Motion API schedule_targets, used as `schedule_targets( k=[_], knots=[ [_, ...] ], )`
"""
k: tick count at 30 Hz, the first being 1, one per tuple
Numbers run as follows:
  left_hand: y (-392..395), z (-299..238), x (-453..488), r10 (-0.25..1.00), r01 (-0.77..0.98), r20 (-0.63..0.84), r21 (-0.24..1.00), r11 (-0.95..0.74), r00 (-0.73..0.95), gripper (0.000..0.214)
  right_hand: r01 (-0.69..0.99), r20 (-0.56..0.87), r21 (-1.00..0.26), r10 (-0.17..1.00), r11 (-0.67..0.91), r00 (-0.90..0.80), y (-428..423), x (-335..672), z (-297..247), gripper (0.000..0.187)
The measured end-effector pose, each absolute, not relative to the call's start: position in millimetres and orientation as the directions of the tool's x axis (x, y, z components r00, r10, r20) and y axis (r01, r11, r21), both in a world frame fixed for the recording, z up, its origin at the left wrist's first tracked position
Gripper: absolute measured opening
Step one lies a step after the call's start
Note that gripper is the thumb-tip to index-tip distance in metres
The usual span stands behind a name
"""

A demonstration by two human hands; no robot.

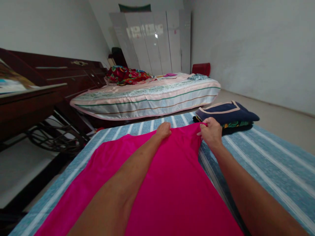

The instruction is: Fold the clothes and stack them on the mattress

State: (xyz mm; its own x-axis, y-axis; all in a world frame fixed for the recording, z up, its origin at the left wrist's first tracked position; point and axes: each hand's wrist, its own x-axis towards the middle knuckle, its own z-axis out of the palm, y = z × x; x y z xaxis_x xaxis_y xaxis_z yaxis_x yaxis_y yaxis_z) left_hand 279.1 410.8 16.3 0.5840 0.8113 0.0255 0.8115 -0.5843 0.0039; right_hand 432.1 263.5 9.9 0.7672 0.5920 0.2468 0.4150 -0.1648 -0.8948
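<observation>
A bright pink garment (172,183) lies spread over a blue, white-striped bed cover (265,154), running from the far edge of the cover toward me. My left hand (163,130) is closed in a fist on its far edge, near the middle. At the garment's far right corner, my right hand (211,131) pinches the cloth between thumb and fingers. The cloth between the two hands is slightly gathered. Just beyond my right hand sits a stack of folded clothes, with a navy garment with beige trim (228,112) on top.
Across a narrow gap stands a second bed (152,98) with a striped spread and a red floral bundle (128,75). A dark wooden table with a treadle frame (51,134) is at the left. Behind are a glossy wardrobe (157,49) and a red box (201,69).
</observation>
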Motion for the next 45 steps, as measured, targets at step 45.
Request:
schedule_targets(
  k=[45],
  knots=[
    [392, -1, 277, 0.797, 0.813, 0.159, -0.087, -0.576, 0.582, 0.03, 0.818, 0.268, -0.212, 0.773, -0.534, 0.574, 253, 413, -1, 0.033]
  ],
)
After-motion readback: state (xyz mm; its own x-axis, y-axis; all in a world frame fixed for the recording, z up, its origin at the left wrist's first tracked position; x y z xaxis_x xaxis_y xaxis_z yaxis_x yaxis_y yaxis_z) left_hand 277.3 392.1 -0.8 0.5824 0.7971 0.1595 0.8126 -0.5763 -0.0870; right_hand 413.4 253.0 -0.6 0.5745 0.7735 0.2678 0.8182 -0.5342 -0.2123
